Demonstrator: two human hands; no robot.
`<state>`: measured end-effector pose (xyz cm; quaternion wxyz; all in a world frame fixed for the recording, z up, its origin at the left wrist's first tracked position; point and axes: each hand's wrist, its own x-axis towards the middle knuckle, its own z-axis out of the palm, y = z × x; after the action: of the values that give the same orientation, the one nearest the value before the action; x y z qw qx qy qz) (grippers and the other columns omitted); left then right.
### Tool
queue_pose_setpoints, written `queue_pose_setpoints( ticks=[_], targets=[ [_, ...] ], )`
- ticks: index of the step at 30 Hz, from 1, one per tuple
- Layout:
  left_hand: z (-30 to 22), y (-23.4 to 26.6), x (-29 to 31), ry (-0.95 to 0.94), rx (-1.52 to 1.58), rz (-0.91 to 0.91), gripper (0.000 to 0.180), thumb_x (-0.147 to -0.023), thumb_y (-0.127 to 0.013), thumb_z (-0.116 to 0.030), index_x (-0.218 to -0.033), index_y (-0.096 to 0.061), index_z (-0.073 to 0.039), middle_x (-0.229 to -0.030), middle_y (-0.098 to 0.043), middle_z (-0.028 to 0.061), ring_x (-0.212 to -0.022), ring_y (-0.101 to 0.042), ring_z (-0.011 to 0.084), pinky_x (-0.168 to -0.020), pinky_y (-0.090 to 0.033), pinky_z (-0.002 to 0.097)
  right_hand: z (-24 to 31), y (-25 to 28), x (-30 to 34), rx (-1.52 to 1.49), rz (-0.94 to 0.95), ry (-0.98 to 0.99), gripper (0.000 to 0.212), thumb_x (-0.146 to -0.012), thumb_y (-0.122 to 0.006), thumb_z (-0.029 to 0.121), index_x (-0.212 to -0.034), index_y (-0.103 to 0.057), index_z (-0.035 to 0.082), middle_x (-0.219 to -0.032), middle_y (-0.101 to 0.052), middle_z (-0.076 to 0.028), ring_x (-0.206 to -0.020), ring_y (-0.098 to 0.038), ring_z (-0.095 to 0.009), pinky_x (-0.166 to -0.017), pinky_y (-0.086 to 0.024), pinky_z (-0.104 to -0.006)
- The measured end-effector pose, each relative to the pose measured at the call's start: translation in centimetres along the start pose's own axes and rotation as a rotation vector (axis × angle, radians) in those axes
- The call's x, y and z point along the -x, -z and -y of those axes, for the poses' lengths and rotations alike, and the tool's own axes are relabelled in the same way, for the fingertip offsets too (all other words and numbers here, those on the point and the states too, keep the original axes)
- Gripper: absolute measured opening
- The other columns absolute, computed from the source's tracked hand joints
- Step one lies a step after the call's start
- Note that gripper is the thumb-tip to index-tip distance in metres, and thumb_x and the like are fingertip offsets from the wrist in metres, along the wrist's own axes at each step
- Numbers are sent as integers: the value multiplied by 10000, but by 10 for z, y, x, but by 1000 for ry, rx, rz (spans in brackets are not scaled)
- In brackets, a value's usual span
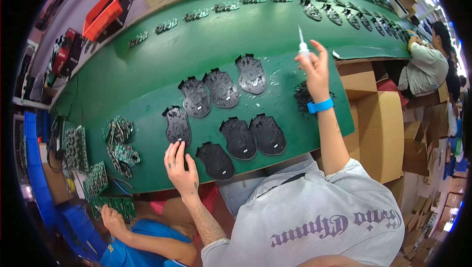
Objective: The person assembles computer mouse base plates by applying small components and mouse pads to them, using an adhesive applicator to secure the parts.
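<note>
My right hand [317, 73], with a blue band at the wrist, is raised over the right side of the green table. Its fingers close round a small whitish bottle with a long needle tip [304, 50], which points up and away. At the table's near edge my left hand [182, 171] has its fingers stretched out, the tips at the lower end of a black mouse-shaped base shell [177, 127]. More such shells lie around: a far row includes one shell [251, 74] at its right end, and a nearer row includes a darker shell [215, 161] beside my left hand.
Small black parts [304, 97] are heaped under my right wrist. Circuit boards [120, 141] pile up at left, and more boards [196, 15] line the far edge. A co-worker's hand [113, 220] is at lower left; another person [427, 65] sits far right, beyond cardboard boxes [378, 134].
</note>
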<state>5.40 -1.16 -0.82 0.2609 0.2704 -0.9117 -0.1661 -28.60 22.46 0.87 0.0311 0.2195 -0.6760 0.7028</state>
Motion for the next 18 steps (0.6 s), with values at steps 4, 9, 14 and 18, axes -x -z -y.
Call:
queue_pose_setpoints(
  ticks=[4, 9, 14, 18],
  targets=[
    [0, 0, -4, -18, -4, 3, 362, -828, -602, 4, -1181, -666, -47, -1241, -607, 106, -1208, -530, 323, -1013, -424, 428, 24, -13, 1, -534, -210, -180, 369, -979, -576, 201, -1285, -453, 38, -751, -456, 11, -600, -388, -65, -554, -401, -221],
    [-3, -2, -6, -4, 6, 13, 362, -830, -600, 5, -1180, -669, -54, -1241, -610, 99, -1207, -529, 321, -1017, -420, 429, 11, -5, -9, -1034, -62, -438, 237, -979, -577, 276, -1058, -581, 53, -624, -385, 17, -500, -330, -49, -432, -293, -225],
    [-1, -2, -5, -9, -7, 16, 358, -834, -598, 2, -1180, -669, -51, -1242, -612, 101, -1209, -530, 325, -1027, -413, 443, 17, -36, -4, -798, -147, -458, 255, -945, -624, 294, -858, -603, 56, -527, -384, 23, -437, -340, -60, -393, -334, -228],
    [0, -3, -4, -3, -19, 16, 362, -834, -597, 5, -1185, -668, -47, -1241, -612, 102, -1209, -531, 327, -1033, -411, 452, 10, -47, 8, -328, -187, -299, 262, -902, -676, 240, -737, -575, 63, -583, -529, 20, -467, -471, -52, -411, -374, -226]
  ],
)
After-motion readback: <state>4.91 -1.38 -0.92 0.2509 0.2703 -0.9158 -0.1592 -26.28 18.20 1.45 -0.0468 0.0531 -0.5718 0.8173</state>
